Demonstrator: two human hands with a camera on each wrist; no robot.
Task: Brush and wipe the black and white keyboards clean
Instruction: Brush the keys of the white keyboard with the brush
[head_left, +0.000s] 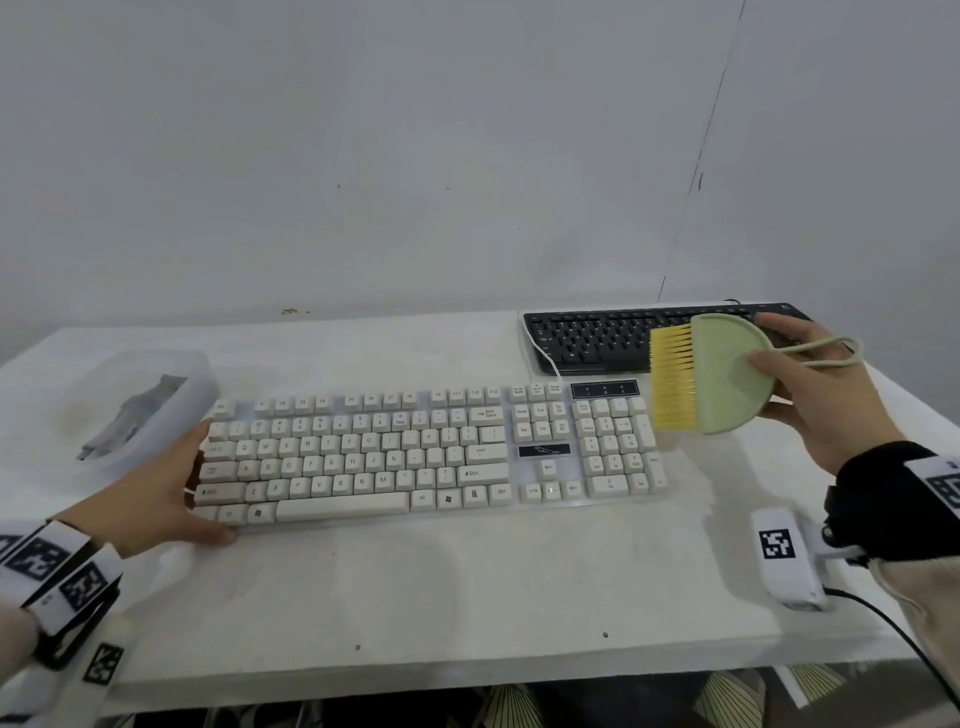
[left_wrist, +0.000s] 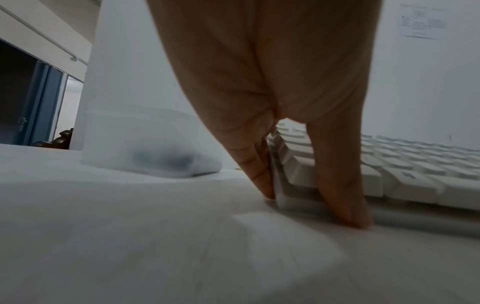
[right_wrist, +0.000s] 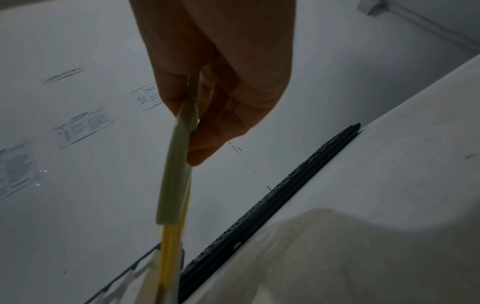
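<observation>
A white keyboard (head_left: 426, 452) lies across the middle of the white table (head_left: 467, 597). My left hand (head_left: 195, 480) braces its left end, straight fingers along the side edge and thumb against the front edge; the left wrist view shows the same hand (left_wrist: 309, 203) at the keyboard's corner (left_wrist: 389, 174). A black keyboard (head_left: 597, 338) lies at the back right. My right hand (head_left: 769, 353) pinches a pale green brush (head_left: 727, 379), held in the air over the white keyboard's right end, its yellow bristles (head_left: 672, 379) pointing left. The right wrist view shows the brush (right_wrist: 176, 174) edge-on and the black keyboard (right_wrist: 272, 205).
A translucent plastic box (head_left: 171, 374) holding a grey cloth (head_left: 130, 415) stands left of the white keyboard, close to my left hand. A white cable (head_left: 545, 358) runs from the black keyboard's left end. The table's front edge (head_left: 467, 670) is near me. A wall rises behind.
</observation>
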